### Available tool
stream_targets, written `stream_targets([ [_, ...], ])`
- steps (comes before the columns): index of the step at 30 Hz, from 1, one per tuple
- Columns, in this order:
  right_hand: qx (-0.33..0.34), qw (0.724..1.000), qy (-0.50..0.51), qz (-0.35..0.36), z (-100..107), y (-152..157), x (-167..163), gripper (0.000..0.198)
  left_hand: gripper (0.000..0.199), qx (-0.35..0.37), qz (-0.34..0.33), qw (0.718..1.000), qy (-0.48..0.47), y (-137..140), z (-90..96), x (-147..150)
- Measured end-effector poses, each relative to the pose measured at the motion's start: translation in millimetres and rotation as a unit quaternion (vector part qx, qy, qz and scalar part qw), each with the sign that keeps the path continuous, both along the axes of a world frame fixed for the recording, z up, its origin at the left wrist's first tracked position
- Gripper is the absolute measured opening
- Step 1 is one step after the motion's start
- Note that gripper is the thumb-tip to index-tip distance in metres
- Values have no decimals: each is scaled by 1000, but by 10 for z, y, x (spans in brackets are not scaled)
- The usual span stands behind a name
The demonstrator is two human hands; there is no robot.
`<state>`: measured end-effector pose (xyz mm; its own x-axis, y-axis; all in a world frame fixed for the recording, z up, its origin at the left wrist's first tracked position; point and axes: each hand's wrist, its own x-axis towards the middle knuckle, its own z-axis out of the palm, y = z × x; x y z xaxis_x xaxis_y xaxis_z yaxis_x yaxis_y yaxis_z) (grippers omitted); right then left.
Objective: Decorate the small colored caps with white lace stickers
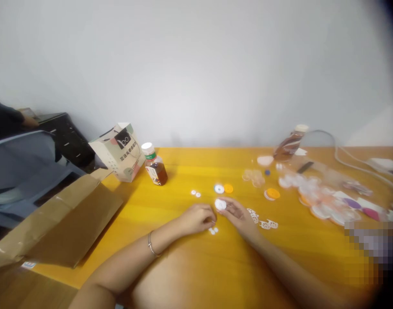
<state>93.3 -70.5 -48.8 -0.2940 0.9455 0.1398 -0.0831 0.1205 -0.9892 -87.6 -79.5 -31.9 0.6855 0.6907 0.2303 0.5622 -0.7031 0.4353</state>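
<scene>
My right hand (237, 214) pinches a round white disc (220, 204) just above the table. Close to its left, my left hand (201, 219) is curled with fingertips together; whatever they may hold is hidden. Several small white dots (213, 231) lie right below the left fingers. Two more small white dots (195, 193) sit farther back. Beyond the hands, a white round piece with a blue edge (219, 189) touches an orange disc (228, 188). To the right of my right hand are white cut-out pieces with wheel shapes (269, 224).
A drink bottle (156, 165) and a paper bag (122, 150) stand at the back left, with an open cardboard box (67, 223) at the left edge. Orange and white discs (272, 194), a second bottle (289, 143) and plastic-wrapped pieces (325, 197) occupy the right. A person's hand (29, 120) shows far left.
</scene>
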Motion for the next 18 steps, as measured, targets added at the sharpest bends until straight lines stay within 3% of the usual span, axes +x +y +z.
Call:
stream_targets([
  [4, -4, 1000, 12, 9, -9, 6, -5, 32, 9, 39, -11, 998, 42, 0, 8, 6],
  [11, -11, 1000, 8, -4, -48, 23, 5, 35, 16, 184, -11, 972, 149, 15, -30, -25],
  [15, -18, 1000, 13, -8, -79, 41, 6, 38, 15, 194, 15, 972, 133, 37, -105, -32],
  [18, -28, 1000, 13, -7, -71, 43, 4, 38, 16, 181, 33, 981, 69, 54, -103, -36],
])
